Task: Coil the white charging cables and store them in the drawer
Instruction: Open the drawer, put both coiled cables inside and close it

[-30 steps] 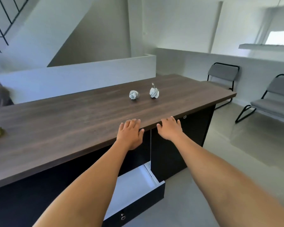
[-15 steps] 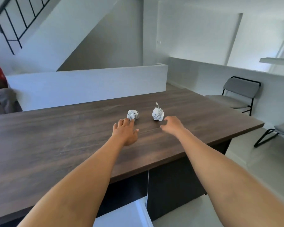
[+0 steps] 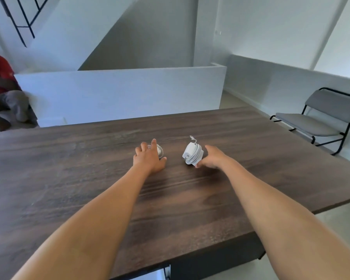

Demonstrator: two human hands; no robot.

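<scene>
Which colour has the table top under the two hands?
Dark brown wood grain on the table top, seen in the head view.

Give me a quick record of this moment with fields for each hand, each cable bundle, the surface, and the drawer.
left hand: over the left coiled cable, fingers curving round it, grip not certain
right hand: pinching the right coiled cable from its right side
cables: both coiled, on the wooden tabletop
drawer: only a sliver shows below the table edge
chair: far right, beyond the table

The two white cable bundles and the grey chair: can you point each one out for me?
Right cable bundle (image 3: 192, 154): head view, on its wound white side.
Left cable bundle (image 3: 160, 150): head view, on the part showing past the fingers.
Grey chair (image 3: 309, 126): head view, on its seat.
</scene>
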